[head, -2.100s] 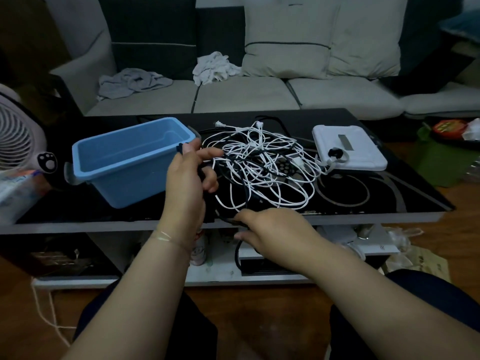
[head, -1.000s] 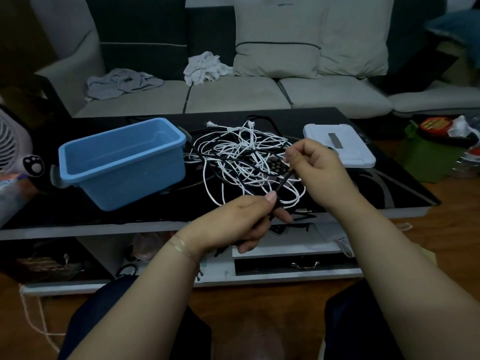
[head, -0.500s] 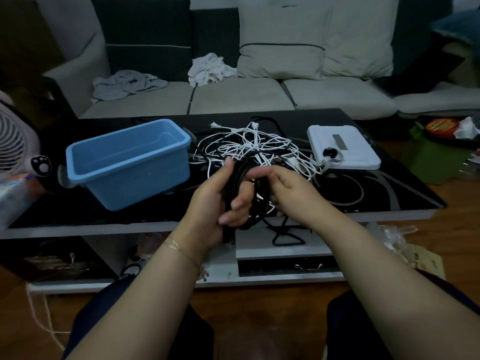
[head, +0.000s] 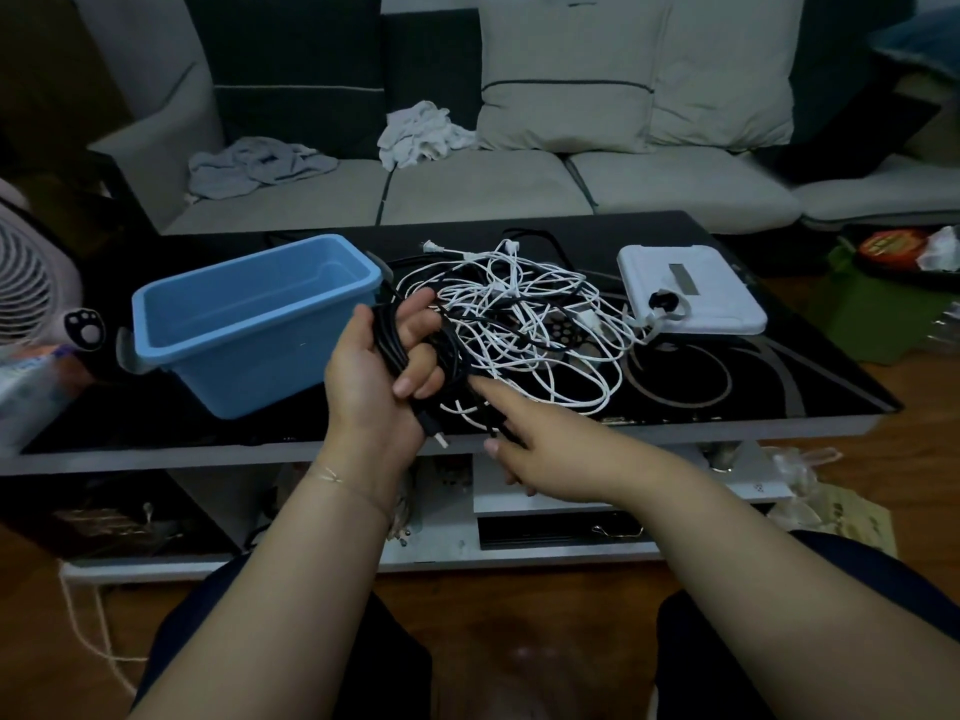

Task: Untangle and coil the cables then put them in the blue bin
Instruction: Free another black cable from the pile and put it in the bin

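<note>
Black cable (head: pixel 395 350) coils in left hand (head: pixel 374 376); no legible writing, seemingly.

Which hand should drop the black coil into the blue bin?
Left. The left hand already grips the coiled black cable, beside the blue plastic bin; the right hand is farther away.

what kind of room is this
Most likely a home living room: a cushioned sofa with clothes left on it, a low black coffee table and a fan.
</note>
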